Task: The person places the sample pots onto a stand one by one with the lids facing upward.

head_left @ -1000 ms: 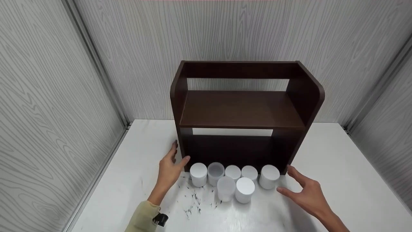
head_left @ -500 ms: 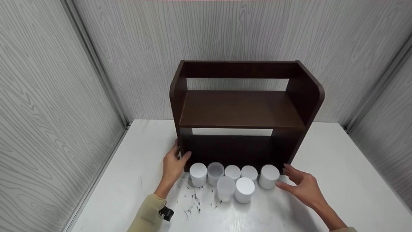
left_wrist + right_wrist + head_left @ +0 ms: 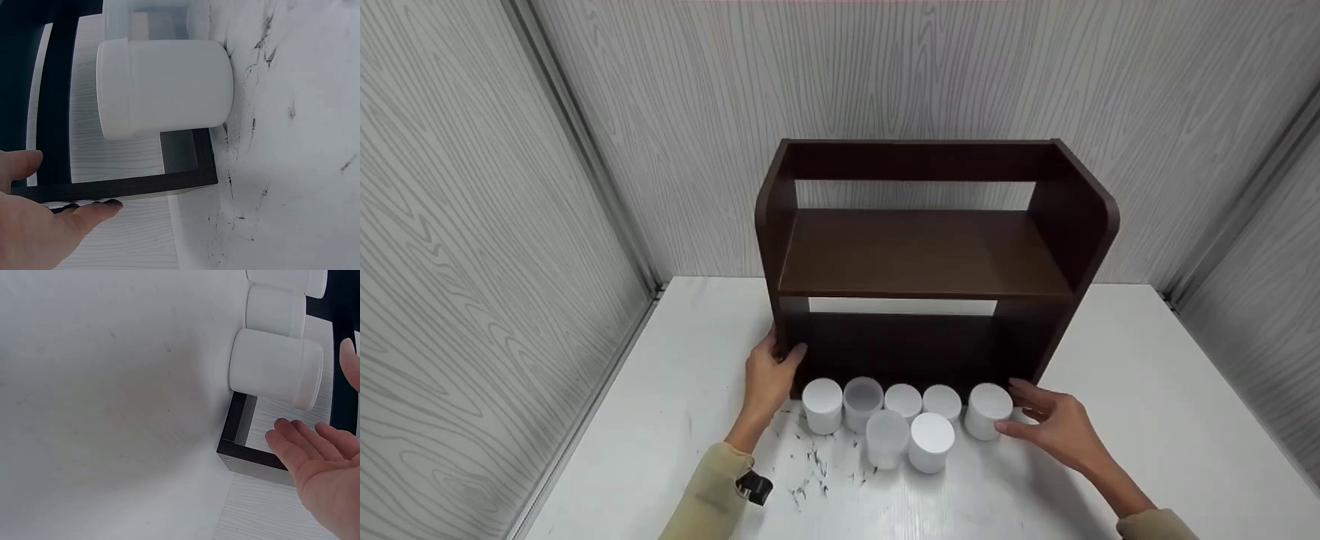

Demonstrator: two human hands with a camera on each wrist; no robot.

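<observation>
A dark brown two-level wooden shelf stands on the white table. My left hand holds its left side panel, thumb inside and fingers along the outside. In front of the shelf are several white lidded jars and two translucent ones, some touching. The leftmost white jar is close to my left thumb. My right hand reaches around the rightmost white jar, thumb in front and fingers behind. In the right wrist view a gap shows between those fingers and the jar.
Two jars form a front row, one translucent and one white. Black marks streak the white table at the front left. Grey wood-patterned walls enclose the table at the back and sides.
My left hand has moved right and up onto the shelf's left side panel. My right hand has moved left toward the rightmost jar. The jars stand where they were.
</observation>
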